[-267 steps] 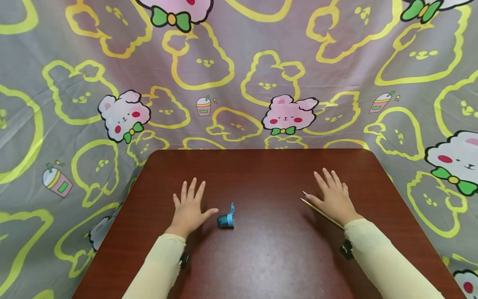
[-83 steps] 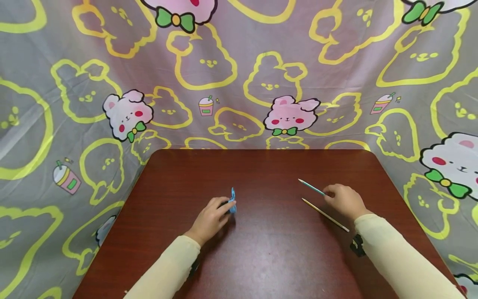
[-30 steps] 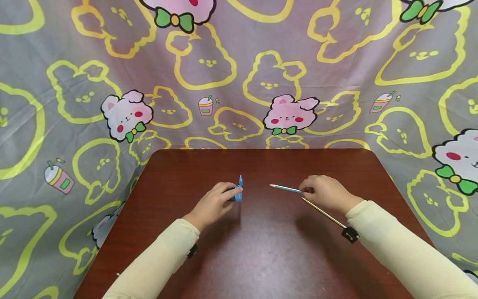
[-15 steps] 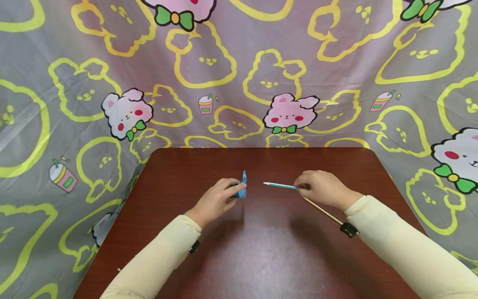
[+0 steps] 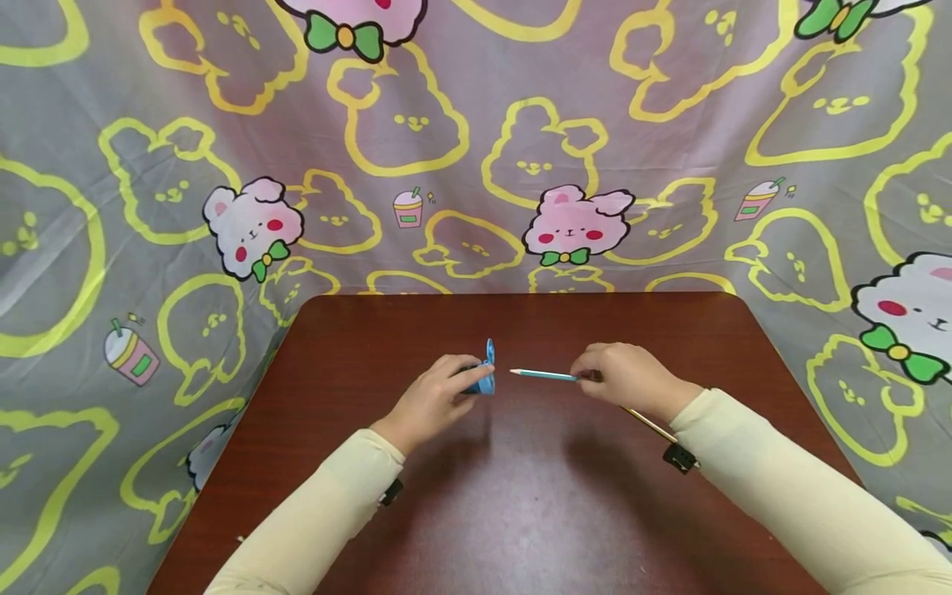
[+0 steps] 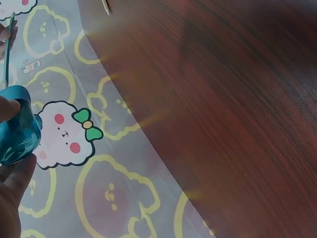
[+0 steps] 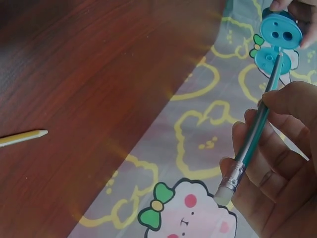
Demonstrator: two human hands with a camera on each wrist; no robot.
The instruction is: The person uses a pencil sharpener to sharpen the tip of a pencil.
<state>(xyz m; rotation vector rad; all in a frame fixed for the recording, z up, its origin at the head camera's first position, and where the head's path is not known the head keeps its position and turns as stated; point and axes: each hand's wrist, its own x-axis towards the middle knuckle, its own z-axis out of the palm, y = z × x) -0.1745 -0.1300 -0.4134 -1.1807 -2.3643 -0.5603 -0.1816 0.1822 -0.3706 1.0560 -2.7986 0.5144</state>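
Note:
My left hand [image 5: 426,402] grips a blue pencil sharpener [image 5: 485,381] above the table, its flip lid standing open. The right wrist view shows the sharpener's face [image 7: 281,32] with its holes turned to the pencil. Between thumb and fingers, my right hand [image 5: 635,378] pinches a blue-green pencil [image 5: 545,375], held nearly level. Its sharpened tip points left at the sharpener, a short gap away in the head view. A white eraser [image 7: 225,194] caps the other end. In the left wrist view, the sharpener's clear body [image 6: 21,133] sits between thumb and fingers.
A second pencil, yellow and white [image 5: 649,423], lies on the dark brown table [image 5: 513,504] under my right hand and wrist, partly hidden. Grey cloth with cartoon rabbits [image 5: 446,99] hangs round the table's back and sides.
Both hands lay spread open at first; then the left took the sharpener and the right the blue-green pencil. Over the last second, pencil tip and sharpener have come closer together.

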